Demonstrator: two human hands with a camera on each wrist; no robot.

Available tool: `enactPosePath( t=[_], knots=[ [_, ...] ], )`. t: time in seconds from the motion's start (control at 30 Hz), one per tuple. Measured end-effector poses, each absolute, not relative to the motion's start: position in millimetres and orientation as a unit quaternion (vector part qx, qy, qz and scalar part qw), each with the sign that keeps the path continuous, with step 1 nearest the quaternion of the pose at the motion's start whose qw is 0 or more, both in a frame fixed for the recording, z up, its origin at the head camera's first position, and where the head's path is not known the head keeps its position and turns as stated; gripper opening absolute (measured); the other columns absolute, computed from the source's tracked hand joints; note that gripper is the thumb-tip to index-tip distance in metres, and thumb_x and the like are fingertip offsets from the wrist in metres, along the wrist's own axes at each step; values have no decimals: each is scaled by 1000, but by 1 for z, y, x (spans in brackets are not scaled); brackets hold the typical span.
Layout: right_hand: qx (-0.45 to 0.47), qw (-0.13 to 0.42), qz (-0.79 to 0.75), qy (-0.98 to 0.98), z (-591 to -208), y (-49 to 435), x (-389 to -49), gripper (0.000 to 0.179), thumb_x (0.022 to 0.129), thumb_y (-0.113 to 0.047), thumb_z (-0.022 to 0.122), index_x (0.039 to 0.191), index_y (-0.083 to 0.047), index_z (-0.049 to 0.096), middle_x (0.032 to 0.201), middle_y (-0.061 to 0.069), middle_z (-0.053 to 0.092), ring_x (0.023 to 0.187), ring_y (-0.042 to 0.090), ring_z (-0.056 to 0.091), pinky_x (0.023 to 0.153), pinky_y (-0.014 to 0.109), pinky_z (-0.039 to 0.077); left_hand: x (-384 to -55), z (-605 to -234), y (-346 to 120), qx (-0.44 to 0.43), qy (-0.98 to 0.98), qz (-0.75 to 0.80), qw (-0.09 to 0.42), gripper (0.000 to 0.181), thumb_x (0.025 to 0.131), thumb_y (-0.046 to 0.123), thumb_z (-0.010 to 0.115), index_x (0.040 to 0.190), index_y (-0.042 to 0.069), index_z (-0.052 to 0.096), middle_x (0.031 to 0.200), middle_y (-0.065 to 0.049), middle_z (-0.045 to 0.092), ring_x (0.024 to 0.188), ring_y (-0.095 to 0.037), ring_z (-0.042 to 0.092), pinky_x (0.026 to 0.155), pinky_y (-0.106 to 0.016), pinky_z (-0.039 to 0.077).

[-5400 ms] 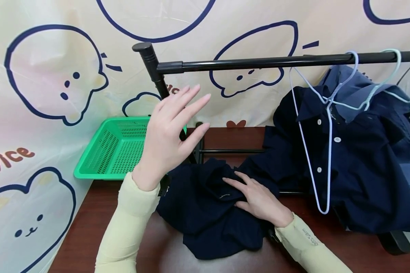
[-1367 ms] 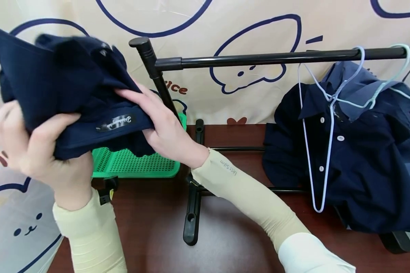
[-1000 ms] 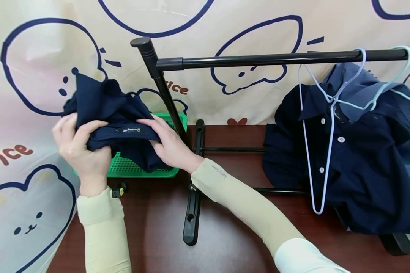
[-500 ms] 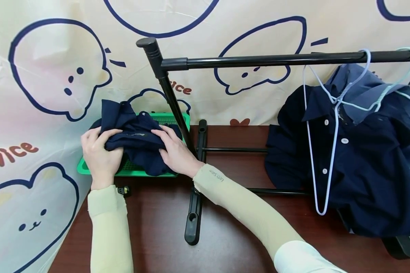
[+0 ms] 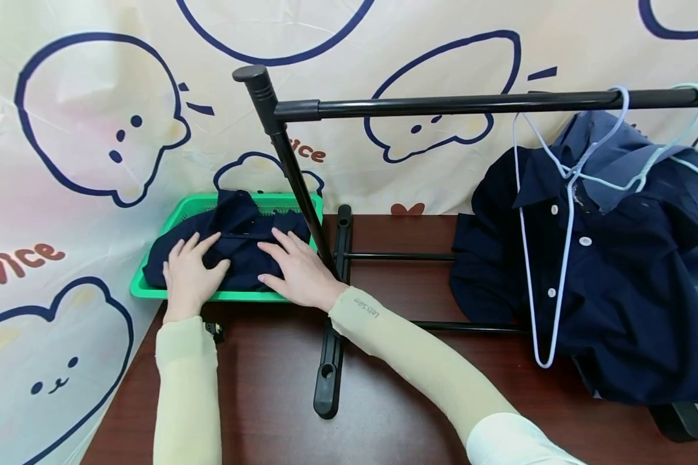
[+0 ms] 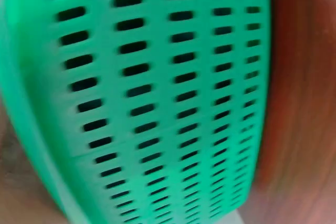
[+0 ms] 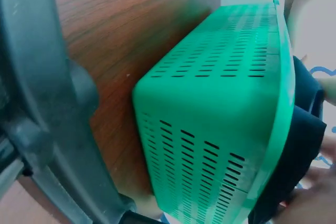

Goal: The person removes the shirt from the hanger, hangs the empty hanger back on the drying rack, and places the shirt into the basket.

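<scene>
A bunched navy shirt (image 5: pixel 241 255) lies inside the green plastic basket (image 5: pixel 250 296) in the head view. My left hand (image 5: pixel 189 276) rests on the shirt's left part, fingers spread and wrist over the front rim. On the right part of the cloth lies my right hand (image 5: pixel 304 270), its fingers extended. The left wrist view is filled by the slotted wall of the basket (image 6: pixel 152 108). In the right wrist view, navy cloth (image 7: pixel 291 161) shows above the basket rim, with part of a blurred right hand (image 7: pixel 315 198) beside it.
A black garment rack (image 5: pixel 442 104) stands on the brown table (image 5: pixel 267 387), its left post just right of the basket and its foot (image 5: pixel 328 381) reaching forward. Navy and blue shirts (image 5: pixel 634 310) and pale hangers (image 5: pixel 549 361) hang at the right. A printed curtain (image 5: pixel 93 245) covers the back.
The shirt lay on the table first, then was lifted to the left in both hands and lowered into the basket. My fingers have loosened from gripping it to lying on it.
</scene>
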State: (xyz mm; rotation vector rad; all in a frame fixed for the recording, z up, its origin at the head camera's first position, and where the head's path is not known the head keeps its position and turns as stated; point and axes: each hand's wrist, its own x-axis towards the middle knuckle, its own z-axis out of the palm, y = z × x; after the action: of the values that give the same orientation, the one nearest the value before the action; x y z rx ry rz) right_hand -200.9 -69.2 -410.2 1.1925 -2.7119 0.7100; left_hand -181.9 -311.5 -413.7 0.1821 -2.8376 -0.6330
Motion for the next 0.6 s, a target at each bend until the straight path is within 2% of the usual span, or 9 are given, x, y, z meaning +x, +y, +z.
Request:
enactPosePath(
  t=[0.07, 0.17, 0.3, 0.4, 0.6],
  knots=[
    [397, 36, 190, -897, -412, -69, -200, 52, 96, -44, 45, 142, -20, 41, 151, 10, 23, 137, 32, 21, 109, 42, 16, -184, -417, -310, 63, -974, -205, 77, 58, 89, 35, 59, 143, 22, 42, 148, -19, 29, 136, -42, 13, 97, -70, 5],
    [398, 11, 132, -908, -414, -68, -198, 43, 98, -40, 42, 137, -23, 49, 149, 7, 30, 136, 25, 26, 109, 40, 16, -186, -418, -308, 60, -981, -185, 21, 58, 89, 41, 56, 143, 23, 43, 144, -20, 36, 129, -45, 27, 92, -69, 22],
    [392, -7, 86, -916, -413, -69, -192, 36, 99, -38, 41, 128, -26, 59, 141, 0, 43, 128, 15, 39, 105, 37, 23, -187, -416, -306, 62, -982, -169, -53, 56, 88, 48, 53, 140, 26, 47, 137, -25, 42, 113, -45, 44, 79, -63, 35],
    [395, -14, 64, -917, -410, -70, -186, 35, 99, -38, 40, 125, -27, 62, 134, -3, 51, 120, 10, 46, 97, 36, 30, -185, -416, -305, 67, -981, -164, -78, 56, 88, 50, 52, 138, 27, 49, 134, -28, 44, 107, -44, 48, 76, -60, 36],
    [429, -6, 63, -901, -408, -69, -180, 31, 99, -32, 44, 120, -23, 65, 120, -4, 59, 107, 8, 54, 84, 33, 41, -179, -418, -301, 69, -981, -164, -72, 54, 88, 50, 51, 137, 28, 50, 133, -26, 45, 105, -41, 47, 74, -57, 35]
  ],
)
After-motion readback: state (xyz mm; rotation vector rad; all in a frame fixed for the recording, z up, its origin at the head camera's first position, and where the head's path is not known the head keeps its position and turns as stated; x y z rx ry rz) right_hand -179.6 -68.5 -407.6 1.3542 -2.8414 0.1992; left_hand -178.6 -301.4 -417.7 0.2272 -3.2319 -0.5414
